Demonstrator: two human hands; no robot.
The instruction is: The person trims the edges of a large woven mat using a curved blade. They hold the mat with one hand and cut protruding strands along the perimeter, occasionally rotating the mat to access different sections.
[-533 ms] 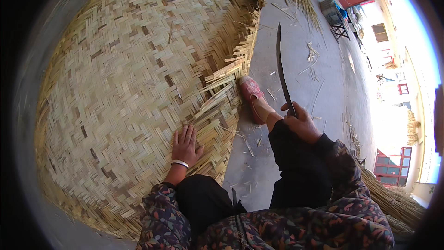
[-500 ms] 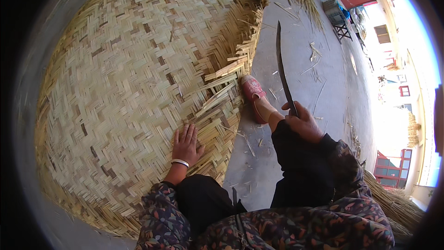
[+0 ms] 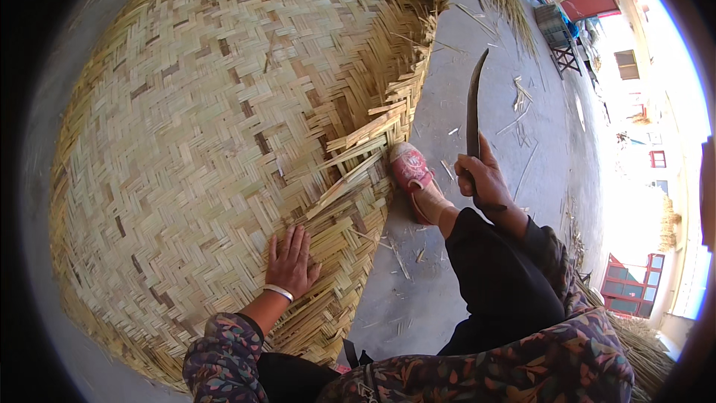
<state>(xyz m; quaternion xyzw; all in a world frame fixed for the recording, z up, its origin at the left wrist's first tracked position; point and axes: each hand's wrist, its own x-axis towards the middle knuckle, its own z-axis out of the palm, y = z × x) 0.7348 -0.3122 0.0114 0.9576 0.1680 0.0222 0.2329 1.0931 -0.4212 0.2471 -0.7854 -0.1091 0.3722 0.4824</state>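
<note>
A large woven mat (image 3: 194, 134) of pale split reed in a zigzag weave fills the left half of the view. Its right edge is folded up, and loose strip ends (image 3: 358, 142) stick out there. Flat on the weave near that edge lies my left hand (image 3: 293, 265), fingers stretched out, a pale bangle at the wrist. My right hand (image 3: 483, 179) is wrapped round the handle of a long, dark, slightly curved knife (image 3: 475, 97). The blade points up and away over the floor, apart from the mat. Below the fist shows the handle's end.
My foot in a pink shoe (image 3: 410, 168) stands against the mat's right edge. Scraps of reed (image 3: 522, 97) litter the grey concrete floor (image 3: 440, 283). Reed bundles lie at the far side (image 3: 507, 0) and lower right (image 3: 641, 347). A small dark stand (image 3: 563, 41) is at the back right.
My right hand has turned the knife more upright and its grip looks shifted along the handle. My left hand has slid slightly nearer to me on the mat. The whole view has shifted a little.
</note>
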